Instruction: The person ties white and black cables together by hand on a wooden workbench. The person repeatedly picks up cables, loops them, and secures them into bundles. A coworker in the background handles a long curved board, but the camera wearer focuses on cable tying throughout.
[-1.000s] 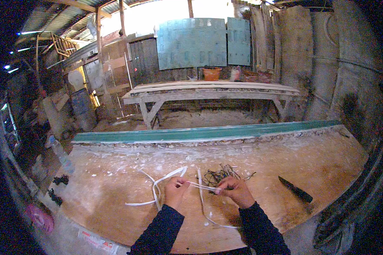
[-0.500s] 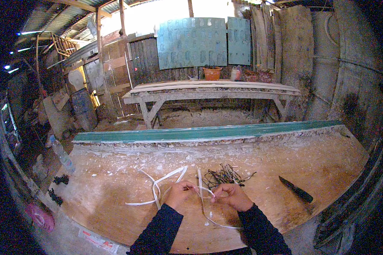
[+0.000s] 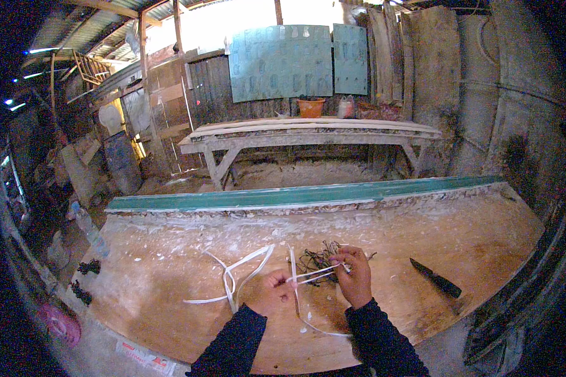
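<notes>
Two hands share one thin white strand [image 3: 317, 273], which runs doubled and fairly straight between them, just on the near side of the dark, stringy bundle [image 3: 317, 256] on the bench [image 3: 393, 301]. The left hand [image 3: 273, 292], to the left of the bundle and nearer the person, has its fingers closed on one end; the exact grip is blurred. The right hand [image 3: 355, 276], at the bundle's right side, pinches the other end between its fingers, and a small pale bit shows at the pinch. Whether that bit is a knot, a loop or a bunched end, I cannot tell.

The work looks partway along: the strand is doubled and pulled out, yet no finished tie can be made out on it. Other pieces lie unhandled. A long white strip [image 3: 299, 305] trails from the bundle's left side toward the person, passing close to the left hand; whether it joins the held strand is unclear. Further left of the bundle, loose white strips [image 3: 250, 256] cross one another. Well to the right of the bundle, a dark knife [image 3: 435, 278] lies unheld.
</notes>
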{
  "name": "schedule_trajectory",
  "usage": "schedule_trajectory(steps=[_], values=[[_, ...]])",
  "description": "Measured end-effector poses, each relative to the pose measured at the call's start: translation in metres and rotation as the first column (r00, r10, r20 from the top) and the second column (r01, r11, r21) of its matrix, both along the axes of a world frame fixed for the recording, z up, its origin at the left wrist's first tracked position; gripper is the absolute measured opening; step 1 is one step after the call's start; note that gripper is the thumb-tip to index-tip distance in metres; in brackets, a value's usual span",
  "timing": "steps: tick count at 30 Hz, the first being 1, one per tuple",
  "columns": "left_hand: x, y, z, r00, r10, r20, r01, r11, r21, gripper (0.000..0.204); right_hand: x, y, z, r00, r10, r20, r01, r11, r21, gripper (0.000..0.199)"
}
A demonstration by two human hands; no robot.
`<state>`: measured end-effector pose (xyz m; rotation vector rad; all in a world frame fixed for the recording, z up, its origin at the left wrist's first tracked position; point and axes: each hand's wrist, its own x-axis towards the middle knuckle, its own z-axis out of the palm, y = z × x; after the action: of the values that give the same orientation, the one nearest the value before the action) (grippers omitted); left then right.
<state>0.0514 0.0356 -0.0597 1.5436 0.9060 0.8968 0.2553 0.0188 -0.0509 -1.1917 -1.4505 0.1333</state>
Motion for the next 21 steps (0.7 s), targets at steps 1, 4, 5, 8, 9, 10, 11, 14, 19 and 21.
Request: schedule_trajectory(steps=[1,4,5,8,9,10,11,14,19,21], values=[[-0.002,0.004,-0.002,0.997,0.065,-0.037,-0.065,0.998,0.000,0.017,0.000,-0.001,0.000,0.999,0.035,-0.023,-0.035,0.999,-0.029,0.014],[-0.008,0.021,-0.010,0.969,0.248,-0.025,-0.248,0.969,-0.012,0.014,0.000,-0.004,-0.002,0.949,0.211,-0.235,-0.268,0.931,-0.246,0.006],[-0.009,0.025,-0.015,0.952,0.301,0.060,-0.300,0.953,-0.035,0.013,0.000,-0.004,-0.002,0.915,0.310,-0.259,-0.381,0.876,-0.296,0.007],[-0.013,0.033,-0.026,0.886,0.444,0.133,-0.440,0.896,-0.061,0.013,-0.005,-0.009,-0.003,0.730,0.565,-0.386,-0.683,0.625,-0.377,0.012],[-0.014,0.035,-0.028,0.864,0.494,0.103,-0.492,0.870,-0.041,0.014,-0.009,-0.013,-0.004,0.635,0.629,-0.449,-0.772,0.521,-0.364,0.013],[-0.016,0.035,-0.031,0.866,0.488,0.109,-0.484,0.873,-0.062,0.013,-0.013,-0.016,-0.004,0.524,0.703,-0.480,-0.851,0.409,-0.330,0.015],[-0.017,0.036,-0.033,0.868,0.487,0.091,-0.483,0.873,-0.064,0.012,-0.016,-0.018,-0.004,0.500,0.702,-0.507,-0.858,0.321,-0.401,0.017],[-0.016,0.037,-0.036,0.884,0.457,0.095,-0.453,0.889,-0.064,0.008,-0.022,-0.017,-0.003,0.513,0.781,-0.357,-0.841,0.373,-0.393,0.017],[-0.010,0.032,-0.026,0.948,0.313,0.065,-0.314,0.950,0.004,0.007,-0.013,-0.015,-0.001,0.511,0.675,-0.532,-0.859,0.381,-0.342,0.012],[-0.011,0.025,-0.017,0.976,0.197,-0.090,-0.201,0.979,-0.041,0.013,-0.009,-0.014,-0.004,0.562,0.607,-0.562,-0.826,0.453,-0.337,0.009]])
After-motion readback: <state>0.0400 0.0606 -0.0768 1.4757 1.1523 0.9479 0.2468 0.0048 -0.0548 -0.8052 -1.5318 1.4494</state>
